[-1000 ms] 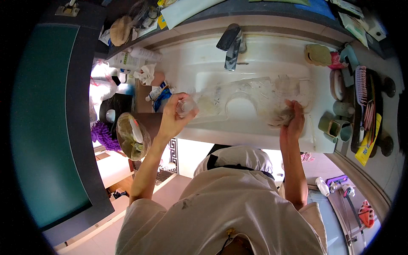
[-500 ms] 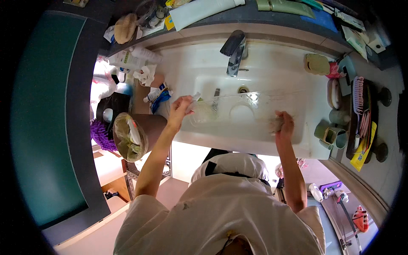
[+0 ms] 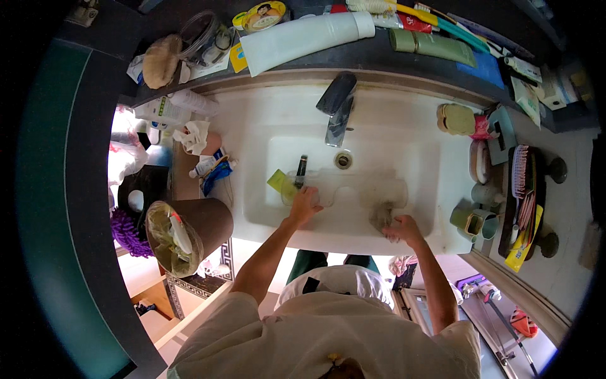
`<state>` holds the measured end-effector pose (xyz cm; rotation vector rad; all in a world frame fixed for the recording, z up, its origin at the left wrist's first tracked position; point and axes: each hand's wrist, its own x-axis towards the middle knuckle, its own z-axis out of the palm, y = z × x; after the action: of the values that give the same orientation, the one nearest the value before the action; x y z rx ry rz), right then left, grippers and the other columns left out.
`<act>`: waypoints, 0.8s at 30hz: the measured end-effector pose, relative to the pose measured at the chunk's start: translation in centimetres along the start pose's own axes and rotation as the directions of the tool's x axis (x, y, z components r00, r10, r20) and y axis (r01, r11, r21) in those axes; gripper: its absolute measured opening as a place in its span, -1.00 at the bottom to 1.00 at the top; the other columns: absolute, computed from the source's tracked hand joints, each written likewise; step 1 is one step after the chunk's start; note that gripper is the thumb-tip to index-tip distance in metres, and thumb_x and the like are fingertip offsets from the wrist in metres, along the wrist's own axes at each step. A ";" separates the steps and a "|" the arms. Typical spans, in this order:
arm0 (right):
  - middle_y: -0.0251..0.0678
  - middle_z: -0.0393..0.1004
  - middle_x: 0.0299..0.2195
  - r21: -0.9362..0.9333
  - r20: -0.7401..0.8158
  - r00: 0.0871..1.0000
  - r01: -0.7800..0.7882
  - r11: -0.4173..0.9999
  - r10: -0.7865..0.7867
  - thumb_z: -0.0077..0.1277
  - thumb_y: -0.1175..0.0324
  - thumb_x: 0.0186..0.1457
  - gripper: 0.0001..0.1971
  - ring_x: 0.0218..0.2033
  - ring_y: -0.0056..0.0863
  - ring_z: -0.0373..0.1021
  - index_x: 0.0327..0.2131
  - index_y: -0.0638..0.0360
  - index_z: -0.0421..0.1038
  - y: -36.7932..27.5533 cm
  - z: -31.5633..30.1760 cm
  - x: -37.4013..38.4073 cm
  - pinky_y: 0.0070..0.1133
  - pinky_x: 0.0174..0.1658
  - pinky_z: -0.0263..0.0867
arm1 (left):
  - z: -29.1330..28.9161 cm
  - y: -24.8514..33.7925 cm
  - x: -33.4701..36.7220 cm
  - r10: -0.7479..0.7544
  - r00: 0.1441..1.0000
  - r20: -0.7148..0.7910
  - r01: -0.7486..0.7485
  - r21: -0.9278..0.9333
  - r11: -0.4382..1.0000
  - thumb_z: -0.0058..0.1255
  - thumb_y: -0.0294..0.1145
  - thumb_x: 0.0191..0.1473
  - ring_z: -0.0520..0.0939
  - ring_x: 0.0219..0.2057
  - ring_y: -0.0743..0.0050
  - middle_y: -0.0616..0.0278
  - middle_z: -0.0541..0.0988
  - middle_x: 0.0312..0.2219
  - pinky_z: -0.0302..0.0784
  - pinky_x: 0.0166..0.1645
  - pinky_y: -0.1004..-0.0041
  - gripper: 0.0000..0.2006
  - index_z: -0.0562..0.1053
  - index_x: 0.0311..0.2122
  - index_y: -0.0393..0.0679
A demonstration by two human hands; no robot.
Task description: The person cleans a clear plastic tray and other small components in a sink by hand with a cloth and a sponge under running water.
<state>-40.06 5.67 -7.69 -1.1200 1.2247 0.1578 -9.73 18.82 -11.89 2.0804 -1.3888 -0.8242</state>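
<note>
I stand over a white sink (image 3: 252,126). A clear plastic holder (image 3: 353,186) with a rounded notch lies low across the basin. My left hand (image 3: 306,205) grips its left end, next to a yellow sponge (image 3: 276,180) and a dark brush (image 3: 301,170). Pressed against the holder's right end is a grey cloth (image 3: 382,216), which my right hand (image 3: 404,228) clutches. The dark tap (image 3: 338,107) and the drain (image 3: 343,159) lie just beyond the holder.
A brown waste bin (image 3: 202,221) with a bag stands to the left of the sink. Green cups (image 3: 470,218), a hairbrush (image 3: 519,170) and soap dishes crowd the right counter. A white tube (image 3: 303,35) and bottles lie on the dark back shelf.
Both hands have lowered the clear holder from above the sink's front edge down into the basin. My right hand with the cloth has moved to the holder's right end.
</note>
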 end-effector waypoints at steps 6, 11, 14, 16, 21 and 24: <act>-0.17 0.38 -0.68 -0.897 0.115 0.986 0.154 0.415 -0.118 0.10 0.17 -0.27 -0.68 -0.62 -0.34 0.36 -0.59 0.28 0.40 -2.7 -2.1 -0.7 -0.48 -0.50 0.29 | -1.8 2.8 4.0 0.162 0.962 -0.219 -0.184 -0.086 0.979 0.13 -0.37 -0.26 0.41 -0.28 0.27 0.14 0.39 -0.32 0.32 -0.16 0.41 -0.54 0.28 -0.18 -0.22; -0.47 0.19 -0.70 0.144 0.129 0.936 0.310 0.940 -0.328 0.01 0.24 -0.12 -0.74 -0.69 -0.69 0.09 -0.35 0.18 0.32 -8.8 -0.5 -0.8 -0.64 -0.67 0.00 | -10.4 11.8 9.9 -0.107 0.909 -0.402 -0.218 -0.679 0.701 -0.24 -0.30 0.08 0.41 -0.35 0.61 0.24 0.42 -0.39 0.34 -0.23 0.61 -0.71 0.30 -0.18 -0.31; -0.43 0.32 -0.52 0.578 -0.012 0.947 0.268 0.771 -0.321 -0.01 0.34 -0.11 -0.67 -0.56 -0.66 0.25 -0.21 0.15 0.26 -11.9 2.2 1.9 -0.70 -0.57 0.16 | -12.5 15.2 12.0 -0.181 0.956 -0.232 -0.102 -0.837 0.538 -0.20 -0.35 0.05 0.44 -0.41 0.60 0.22 0.45 -0.46 0.35 -0.22 0.60 -0.72 0.31 -0.19 -0.34; -0.37 0.33 -0.42 0.732 0.003 0.949 0.213 0.647 -0.316 -0.05 0.33 -0.09 -0.66 -0.45 -0.59 0.29 -0.19 0.20 0.23 -14.1 3.8 3.7 -0.63 -0.45 0.25 | -13.7 16.5 12.6 -0.188 0.972 -0.138 -0.056 -0.921 0.387 -0.18 -0.39 0.03 0.46 -0.45 0.58 0.21 0.46 -0.49 0.37 -0.21 0.59 -0.72 0.32 -0.21 -0.39; -0.27 0.33 -0.28 0.856 0.068 0.880 0.191 0.481 -0.469 -0.12 0.27 -0.04 -0.62 -0.32 -0.48 0.32 -0.15 0.26 0.18 -15.9 7.8 9.4 -0.50 -0.32 0.30 | -15.1 17.6 13.5 -0.121 0.986 -0.116 -0.072 -0.945 0.319 -0.19 -0.39 0.02 0.48 -0.40 0.50 0.15 0.47 -0.45 0.38 -0.20 0.57 -0.72 0.32 -0.23 -0.42; -0.26 0.33 -0.23 0.938 0.221 0.866 -0.064 0.339 -0.449 -0.16 0.28 -0.01 -0.63 -0.24 -0.45 0.31 -0.12 0.25 0.17 -16.2 9.6 10.4 -0.45 -0.23 0.30 | -14.6 15.0 13.0 -0.212 0.960 -0.183 -0.092 -0.920 0.380 -0.20 -0.37 0.03 0.46 -0.31 0.45 0.17 0.45 -0.38 0.36 -0.17 0.51 -0.72 0.32 -0.21 -0.38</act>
<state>-19.26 0.12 -7.28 -0.1304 0.5149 -0.4470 -4.81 2.46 5.88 1.2237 -0.4198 -0.9766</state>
